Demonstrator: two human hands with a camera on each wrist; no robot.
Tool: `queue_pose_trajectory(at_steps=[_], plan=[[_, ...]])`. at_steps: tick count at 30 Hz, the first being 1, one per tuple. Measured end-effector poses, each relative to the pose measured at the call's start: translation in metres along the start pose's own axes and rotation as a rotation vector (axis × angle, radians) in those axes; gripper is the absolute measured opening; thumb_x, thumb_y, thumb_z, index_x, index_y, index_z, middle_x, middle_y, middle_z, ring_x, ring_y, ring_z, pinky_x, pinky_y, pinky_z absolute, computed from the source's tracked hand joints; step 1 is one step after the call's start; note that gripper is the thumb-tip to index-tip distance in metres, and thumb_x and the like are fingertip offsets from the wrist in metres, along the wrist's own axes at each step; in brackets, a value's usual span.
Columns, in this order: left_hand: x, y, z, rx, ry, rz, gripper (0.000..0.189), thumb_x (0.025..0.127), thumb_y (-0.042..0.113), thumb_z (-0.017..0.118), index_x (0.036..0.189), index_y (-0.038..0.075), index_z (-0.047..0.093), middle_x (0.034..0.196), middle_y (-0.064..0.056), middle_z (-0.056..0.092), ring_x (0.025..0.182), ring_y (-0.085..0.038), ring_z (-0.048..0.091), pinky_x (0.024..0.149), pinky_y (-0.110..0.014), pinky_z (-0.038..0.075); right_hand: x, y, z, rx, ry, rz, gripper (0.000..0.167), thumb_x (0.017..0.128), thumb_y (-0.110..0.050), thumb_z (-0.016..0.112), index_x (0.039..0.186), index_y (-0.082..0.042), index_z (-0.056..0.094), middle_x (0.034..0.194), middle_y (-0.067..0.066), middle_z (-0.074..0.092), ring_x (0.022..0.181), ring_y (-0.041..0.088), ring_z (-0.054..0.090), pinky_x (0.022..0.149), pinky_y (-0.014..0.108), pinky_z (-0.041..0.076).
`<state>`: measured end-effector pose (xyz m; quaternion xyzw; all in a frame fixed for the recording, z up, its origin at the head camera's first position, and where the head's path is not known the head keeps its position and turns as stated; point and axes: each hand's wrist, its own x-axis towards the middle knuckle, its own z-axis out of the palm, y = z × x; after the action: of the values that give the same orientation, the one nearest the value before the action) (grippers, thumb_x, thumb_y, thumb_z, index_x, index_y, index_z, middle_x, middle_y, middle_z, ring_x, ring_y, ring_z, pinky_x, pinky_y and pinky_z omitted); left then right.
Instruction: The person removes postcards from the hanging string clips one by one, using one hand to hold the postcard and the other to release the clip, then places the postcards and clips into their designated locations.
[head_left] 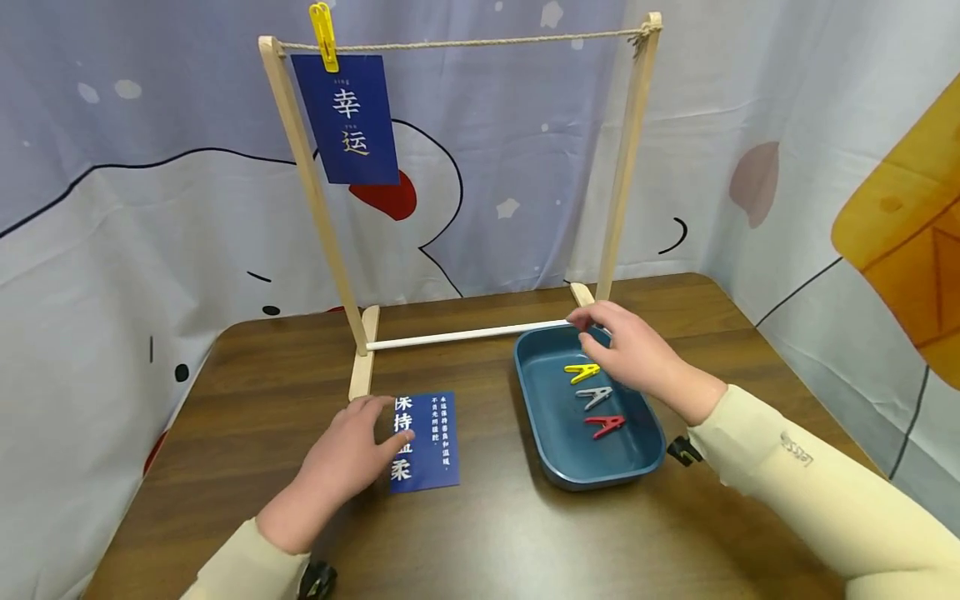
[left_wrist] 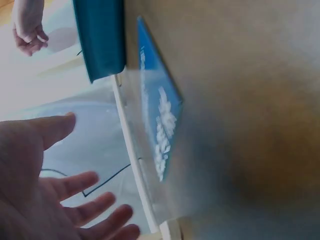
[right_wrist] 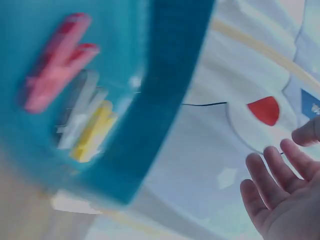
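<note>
My left hand [head_left: 341, 458] is over the left edge of a blue card [head_left: 429, 446] with white characters, which lies flat on the table. Its fingers are spread and loose, and the left wrist view shows them holding nothing. Above the far right part of a blue tray [head_left: 531, 408] is my right hand [head_left: 637, 350], fingers relaxed, nothing in them. Inside the tray lie a yellow clothespin [head_left: 581, 372], a grey clothespin [head_left: 595, 397] and a red clothespin [head_left: 604, 426]. Part of the tray's rim is hidden behind the right hand.
Behind the tray stands a wooden frame [head_left: 318, 212] with a rope [head_left: 457, 42] across its top and a white bar [head_left: 468, 334] low down. A yellow clothespin [head_left: 324, 37] holds another blue card [head_left: 356, 117] at the rope's left end. A patterned curtain [head_left: 510, 150] hangs behind.
</note>
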<state>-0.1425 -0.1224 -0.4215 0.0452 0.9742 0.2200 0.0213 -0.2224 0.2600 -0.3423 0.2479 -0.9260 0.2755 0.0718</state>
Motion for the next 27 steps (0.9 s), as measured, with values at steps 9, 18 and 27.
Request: queue_pose_trajectory(at_steps=[9, 18, 27], plan=[[0.034, 0.011, -0.030, -0.123, 0.230, 0.019, 0.072, 0.095, 0.060, 0.054, 0.148, 0.012, 0.042, 0.146, -0.017, 0.045, 0.131, -0.037, 0.046, 0.100, -0.058, 0.042, 0.065, -0.051, -0.018, 0.140, 0.160, -0.146, 0.029, 0.094, -0.006, 0.052, 0.120, -0.005, 0.064, 0.117, 0.010, 0.061, 0.109, 0.025, 0.055, 0.096, 0.042, 0.043], [0.076, 0.035, -0.061, -0.390, 0.471, 0.112, 0.060, 0.098, 0.053, 0.053, 0.146, 0.016, 0.046, 0.138, -0.001, 0.053, 0.118, -0.023, 0.054, 0.089, -0.047, 0.047, 0.117, -0.091, -0.027, 0.142, 0.234, -0.186, 0.027, 0.098, -0.013, 0.053, 0.123, -0.010, 0.063, 0.121, 0.001, 0.060, 0.111, 0.015, 0.052, 0.100, 0.035, 0.040], [0.107, 0.053, -0.076, -0.615, 0.488, 0.186, 0.051, 0.100, 0.043, 0.056, 0.144, 0.020, 0.047, 0.139, 0.005, 0.054, 0.114, -0.014, 0.054, 0.090, -0.037, 0.048, 0.162, -0.130, -0.034, -0.077, 0.248, -0.286, 0.031, 0.098, -0.014, 0.051, 0.127, -0.009, 0.061, 0.124, 0.005, 0.060, 0.116, 0.017, 0.052, 0.101, 0.031, 0.040]])
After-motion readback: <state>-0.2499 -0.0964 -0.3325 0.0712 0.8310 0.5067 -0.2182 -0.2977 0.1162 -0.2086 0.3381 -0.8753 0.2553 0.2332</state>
